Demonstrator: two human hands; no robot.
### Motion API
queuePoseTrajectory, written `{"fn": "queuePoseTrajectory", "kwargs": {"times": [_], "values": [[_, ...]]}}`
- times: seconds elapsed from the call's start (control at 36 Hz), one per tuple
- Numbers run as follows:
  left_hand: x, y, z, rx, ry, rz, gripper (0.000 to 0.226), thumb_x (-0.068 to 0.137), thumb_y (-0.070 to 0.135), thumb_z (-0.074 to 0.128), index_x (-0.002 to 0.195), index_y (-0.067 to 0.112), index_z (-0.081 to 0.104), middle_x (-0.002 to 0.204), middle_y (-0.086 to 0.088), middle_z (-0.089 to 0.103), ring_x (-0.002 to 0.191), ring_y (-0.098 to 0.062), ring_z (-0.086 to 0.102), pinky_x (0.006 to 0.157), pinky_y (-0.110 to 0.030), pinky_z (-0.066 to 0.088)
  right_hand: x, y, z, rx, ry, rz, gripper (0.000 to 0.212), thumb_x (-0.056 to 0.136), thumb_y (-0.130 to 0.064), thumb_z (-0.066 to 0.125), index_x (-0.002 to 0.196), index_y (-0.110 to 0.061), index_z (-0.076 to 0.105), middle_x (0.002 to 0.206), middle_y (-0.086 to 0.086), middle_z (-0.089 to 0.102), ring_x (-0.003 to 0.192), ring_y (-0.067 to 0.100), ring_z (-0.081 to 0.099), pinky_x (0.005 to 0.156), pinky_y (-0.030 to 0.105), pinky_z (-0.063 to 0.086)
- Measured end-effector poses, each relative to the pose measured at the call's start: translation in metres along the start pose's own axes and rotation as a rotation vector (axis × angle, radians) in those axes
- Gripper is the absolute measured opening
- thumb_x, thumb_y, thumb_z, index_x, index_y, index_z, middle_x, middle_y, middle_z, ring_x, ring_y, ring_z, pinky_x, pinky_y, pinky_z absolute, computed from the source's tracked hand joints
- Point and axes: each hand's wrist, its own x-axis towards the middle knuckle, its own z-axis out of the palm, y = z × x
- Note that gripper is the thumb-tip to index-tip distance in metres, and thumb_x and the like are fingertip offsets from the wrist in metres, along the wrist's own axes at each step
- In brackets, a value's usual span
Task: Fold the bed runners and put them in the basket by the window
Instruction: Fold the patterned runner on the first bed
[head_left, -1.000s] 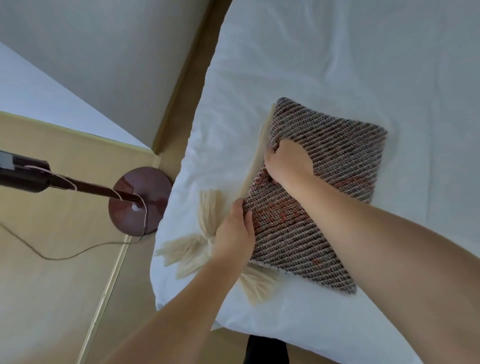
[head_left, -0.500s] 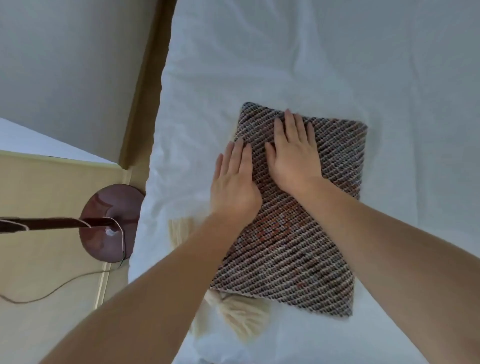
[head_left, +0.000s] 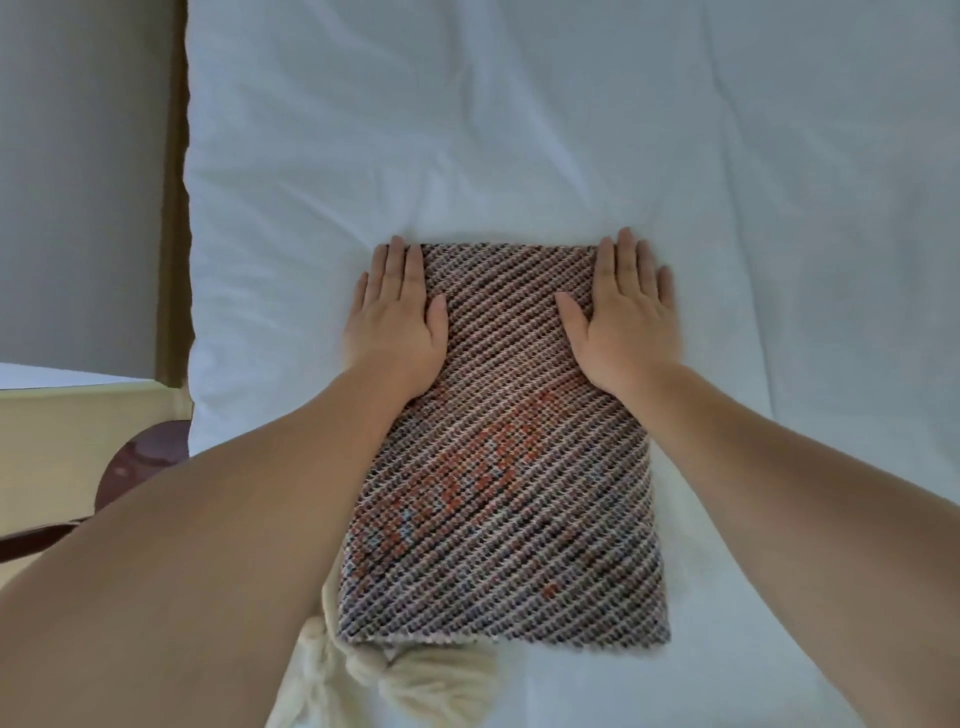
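Note:
A folded bed runner (head_left: 509, 457), woven in dark and pale diagonal stripes with orange patches, lies as a rectangle on the white bed (head_left: 571, 130). Cream tassels (head_left: 415, 680) stick out from under its near edge. My left hand (head_left: 397, 319) lies flat with straight fingers on the runner's far left corner, partly over the sheet. My right hand (head_left: 626, 314) lies flat the same way on the far right corner. No basket is in view.
The bed's left edge runs beside a beige strip of floor (head_left: 174, 208) and a grey wall (head_left: 78, 182). A round dark-red lamp base (head_left: 143, 462) stands on a pale surface (head_left: 57, 441) at the lower left, partly behind my left forearm.
Both hands have slid apart from the runner's middle to its far corners, staying flat. The view has turned so the runner now lies square to me.

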Motion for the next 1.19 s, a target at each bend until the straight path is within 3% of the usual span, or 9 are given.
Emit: {"fn": "queuePoseTrajectory", "kwargs": {"times": [0.19,0.31,0.39,0.47,0.64,0.81,1.08,1.14,1.19], "values": [[-0.019,0.011,-0.015,0.041,0.03,-0.024,0.063,0.1,0.039,0.014,0.151,0.008,-0.003,0.16,-0.01,-0.01,0.147,-0.021,-0.011,0.119,-0.038,-0.005,-0.028,-0.017,-0.017,0.024,0.011,0.047,0.075,0.098,-0.053,0.013,0.151,-0.004,-0.008,0.159,0.017,-0.013,0.147,0.033,-0.01,0.12,0.048,-0.001],[-0.073,0.024,-0.016,0.017,0.055,-0.048,0.062,0.099,0.036,0.017,0.151,0.007,-0.002,0.16,-0.012,-0.009,0.147,-0.022,-0.009,0.119,-0.037,-0.007,-0.08,-0.054,-0.013,-0.021,0.004,-0.108,0.072,0.097,-0.051,0.005,0.15,-0.004,-0.009,0.158,0.018,-0.018,0.146,0.035,-0.013,0.118,0.052,-0.002],[-0.117,0.031,-0.004,0.036,0.029,-0.06,0.062,0.098,0.036,0.016,0.151,0.007,-0.002,0.16,-0.012,-0.008,0.147,-0.022,-0.009,0.119,-0.037,-0.008,-0.117,-0.071,0.003,0.037,-0.038,-0.169,0.071,0.099,-0.047,0.014,0.151,-0.004,-0.004,0.159,0.017,-0.012,0.147,0.034,-0.011,0.118,0.052,-0.004],[-0.138,0.023,0.011,0.034,0.018,-0.096,0.063,0.098,0.038,0.015,0.151,0.008,-0.003,0.16,-0.011,-0.009,0.147,-0.022,-0.009,0.118,-0.035,-0.009,-0.137,-0.065,0.018,0.061,-0.01,-0.168,0.071,0.098,-0.047,0.021,0.152,-0.004,0.003,0.16,0.017,-0.004,0.147,0.033,-0.005,0.119,0.05,-0.003],[-0.143,0.015,0.033,0.021,0.024,-0.084,0.064,0.098,0.041,0.012,0.151,0.009,-0.004,0.16,-0.011,-0.007,0.147,-0.022,-0.008,0.119,-0.036,-0.007,-0.159,-0.028,0.04,0.009,-0.014,-0.194,0.073,0.098,-0.052,0.011,0.152,-0.004,-0.004,0.16,0.016,-0.006,0.148,0.031,-0.007,0.119,0.043,-0.006],[-0.136,0.009,0.047,0.038,0.038,-0.08,0.065,0.097,0.042,0.011,0.15,0.009,-0.008,0.159,-0.011,-0.011,0.147,-0.023,-0.01,0.119,-0.038,-0.005,-0.178,-0.006,0.065,0.03,0.011,-0.144,0.073,0.098,-0.049,0.016,0.151,0.0,0.004,0.16,0.019,0.004,0.147,0.032,0.002,0.119,0.043,-0.001],[-0.14,0.007,0.03,-0.126,0.045,-0.109,0.072,0.098,0.048,0.02,0.151,0.006,-0.006,0.159,-0.012,-0.012,0.147,-0.024,-0.009,0.119,-0.035,-0.006,-0.188,0.011,0.06,0.307,-0.045,0.003,0.076,0.097,-0.05,0.013,0.151,-0.001,-0.007,0.16,0.018,-0.004,0.148,0.027,0.0,0.121,0.036,0.004],[-0.138,0.005,0.021,-0.308,0.074,-0.239,0.076,0.097,0.049,0.028,0.151,0.005,-0.003,0.16,-0.014,-0.004,0.147,-0.027,0.001,0.119,-0.037,0.004,-0.179,0.013,0.047,0.468,-0.059,0.023,0.072,0.1,-0.044,0.022,0.152,-0.005,-0.008,0.161,0.011,-0.004,0.148,0.025,0.01,0.119,0.034,0.015],[-0.129,-0.001,0.014,-0.432,0.102,-0.372,0.077,0.096,0.05,0.036,0.151,0.005,0.008,0.157,-0.015,0.015,0.143,-0.031,0.017,0.117,-0.043,0.019,-0.166,0.014,0.035,0.616,-0.015,0.074,0.067,0.101,-0.039,0.032,0.154,-0.011,0.001,0.161,0.007,0.012,0.142,0.025,0.028,0.113,0.035,0.028]]}}
